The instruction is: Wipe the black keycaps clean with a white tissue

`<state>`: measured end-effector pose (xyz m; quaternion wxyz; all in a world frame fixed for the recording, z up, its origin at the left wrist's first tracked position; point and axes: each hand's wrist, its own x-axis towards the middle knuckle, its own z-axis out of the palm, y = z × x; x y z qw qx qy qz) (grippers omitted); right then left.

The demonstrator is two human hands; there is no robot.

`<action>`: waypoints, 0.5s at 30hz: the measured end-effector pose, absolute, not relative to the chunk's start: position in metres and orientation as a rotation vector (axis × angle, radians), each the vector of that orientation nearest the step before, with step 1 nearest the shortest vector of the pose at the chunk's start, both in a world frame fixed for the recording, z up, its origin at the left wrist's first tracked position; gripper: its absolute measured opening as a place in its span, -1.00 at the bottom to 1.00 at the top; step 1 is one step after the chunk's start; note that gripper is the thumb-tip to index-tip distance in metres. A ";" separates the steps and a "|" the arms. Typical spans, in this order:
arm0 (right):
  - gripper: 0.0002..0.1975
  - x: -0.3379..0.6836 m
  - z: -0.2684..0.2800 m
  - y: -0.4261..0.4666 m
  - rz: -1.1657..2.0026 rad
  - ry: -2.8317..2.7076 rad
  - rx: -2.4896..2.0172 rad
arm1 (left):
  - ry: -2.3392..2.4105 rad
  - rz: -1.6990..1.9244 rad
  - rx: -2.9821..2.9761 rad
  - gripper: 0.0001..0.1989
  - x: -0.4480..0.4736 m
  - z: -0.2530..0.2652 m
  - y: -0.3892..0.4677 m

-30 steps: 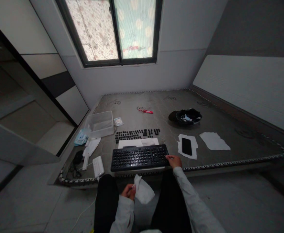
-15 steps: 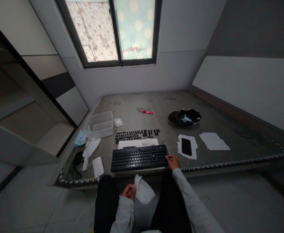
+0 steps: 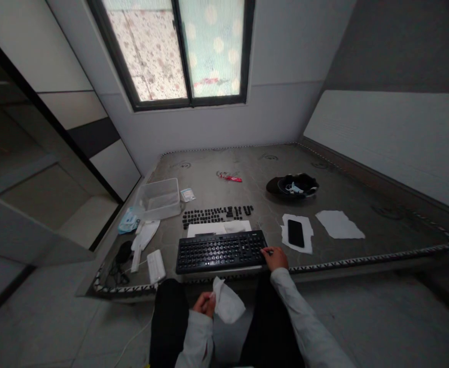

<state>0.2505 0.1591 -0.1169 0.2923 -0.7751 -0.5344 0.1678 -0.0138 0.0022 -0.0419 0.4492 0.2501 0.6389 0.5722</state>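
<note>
My left hand (image 3: 205, 303) is closed on one edge of a white tissue (image 3: 229, 303), which hangs to its right over the gap between my legs. A black keyboard (image 3: 219, 250) without its keycaps lies at the front edge of the bed. Its bare switch positions show as rows of small pale marks. At the keyboard's right end, my right hand (image 3: 275, 258) touches the board with bent, pinched fingers. Something small and dark shows at the fingers, too small to name. Loose black keycaps (image 3: 205, 214) lie in rows behind the keyboard, beyond white paper (image 3: 240, 225).
A clear plastic box (image 3: 157, 199) stands at the left. A white power strip (image 3: 156, 266) and cables lie at the front left. To the right are a phone (image 3: 295, 233) on paper, another paper sheet (image 3: 339, 224) and a dark cap (image 3: 280, 188). Red-tagged keys (image 3: 230, 177) lie farther back.
My right hand has shifted very slightly at the keyboard's right end, its fingers still pinched. The left hand and tissue stay almost where they were.
</note>
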 end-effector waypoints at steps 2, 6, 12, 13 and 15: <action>-0.76 0.251 -0.116 0.160 0.455 -1.436 -2.080 | 1.526 1.479 0.567 -0.40 -0.011 -0.045 0.002; -0.74 0.255 -0.117 0.162 0.492 -1.444 -2.095 | 1.501 1.515 0.536 -0.43 -0.009 -0.048 0.002; -0.71 0.260 -0.118 0.165 0.591 -1.416 -2.103 | 1.527 1.508 0.530 -0.41 -0.011 -0.046 0.002; -0.72 0.261 -0.118 0.165 0.604 -1.423 -2.096 | 1.535 1.497 0.532 -0.40 -0.011 -0.046 0.002; -0.73 0.262 -0.117 0.166 0.622 -1.435 -2.085 | 1.578 1.436 0.561 -0.36 -0.013 -0.046 0.002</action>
